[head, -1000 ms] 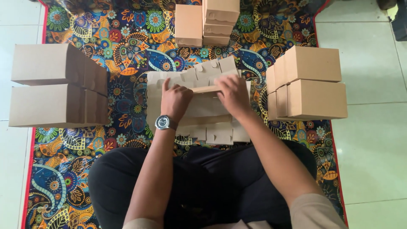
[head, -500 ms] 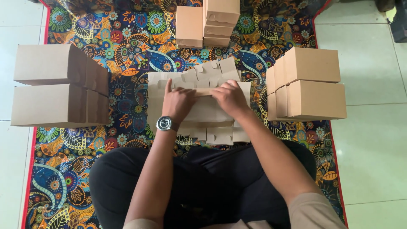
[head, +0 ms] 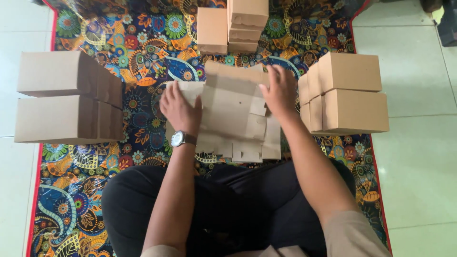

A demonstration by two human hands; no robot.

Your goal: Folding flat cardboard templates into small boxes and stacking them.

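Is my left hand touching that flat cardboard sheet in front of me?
Touching. The head view shows the left hand lying palm down on the left part of the flat cardboard sheet, fingers spread over it, with no gap visible.

Left hand [head: 180,108]: lies flat, palm down, on the left edge of the flat box [head: 233,114]; a watch [head: 179,138] sits on the wrist.
Right hand [head: 280,90]: fingers spread, pressing the blank's upper right part.
Flat box: unfolded brown cardboard with flaps, lying on the mat [head: 143,62] in front of the crossed legs [head: 228,204].
Left boxes [head: 66,97]: two folded boxes, one behind the other, touching.
Right boxes [head: 347,93]: folded, stacked, just beside the right hand.
Far boxes [head: 233,24]: a stack at the top edge.
Mat: colourful floral pattern with a red border, on pale floor tiles [head: 419,143].
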